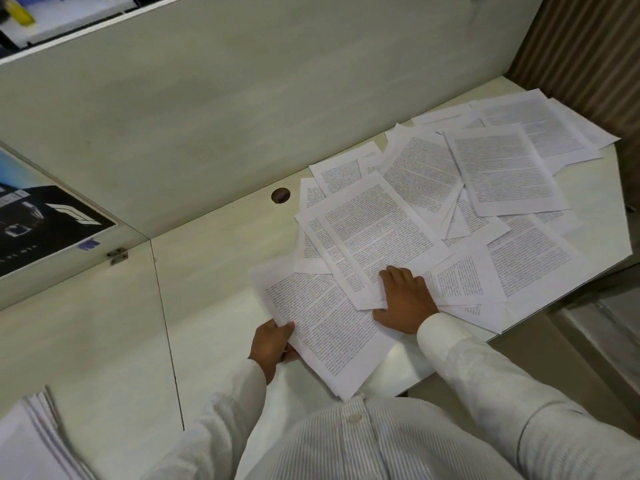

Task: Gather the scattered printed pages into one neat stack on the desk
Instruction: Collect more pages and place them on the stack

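Printed pages point(450, 202) lie in overlapping drifts across the tabletop point(214, 244), the left hand point(272, 344) pinching the near sheet point(322, 323) by its edge and the right hand point(405, 299) pressing flat-fingered on the pile, which should, arguably, be swept inward gently before squaring edges.

left hand point(272, 344): thumb over, pinching page point(325, 327) | right hand point(405, 299): palm down, pressing (thumb splayed)

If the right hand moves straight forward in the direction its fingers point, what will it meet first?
Probably the top printed page: the right hand lies flat at its near edge, fingers pointing up it. Behind come more pages, then the partition. Depth is hard to judge.
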The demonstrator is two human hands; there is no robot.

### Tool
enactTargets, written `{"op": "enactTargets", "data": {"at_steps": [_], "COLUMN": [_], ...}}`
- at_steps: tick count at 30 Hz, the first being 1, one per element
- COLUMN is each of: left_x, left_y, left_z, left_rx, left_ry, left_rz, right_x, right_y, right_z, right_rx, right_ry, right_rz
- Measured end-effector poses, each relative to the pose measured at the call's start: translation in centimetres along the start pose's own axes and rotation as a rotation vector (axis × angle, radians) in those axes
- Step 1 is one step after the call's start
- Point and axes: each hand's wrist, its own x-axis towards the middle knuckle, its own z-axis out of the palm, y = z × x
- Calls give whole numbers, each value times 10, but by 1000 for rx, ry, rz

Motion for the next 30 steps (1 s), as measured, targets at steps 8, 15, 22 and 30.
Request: {"op": "enactTargets", "data": {"at_steps": [8,15,22,30], "left_x": [0,6,5,5], "left_y": [-2,-8,-7,-10], "left_z": [11,1,-3,-17], "left_rx": [-11,-102,-242,-158], "left_ry": [-23,11,-61,31], "left_rz": [-4,2,-18,10], "right_x": [7,-1,-16,-28], "right_y": [-2,13,-48,-111], "right_z": [1,-28,-36,-17], "right_rx": [-42,436,515,690], "right_ry": [122,232,223,-282], "right_rz": [-3,160,-66,-290]}}
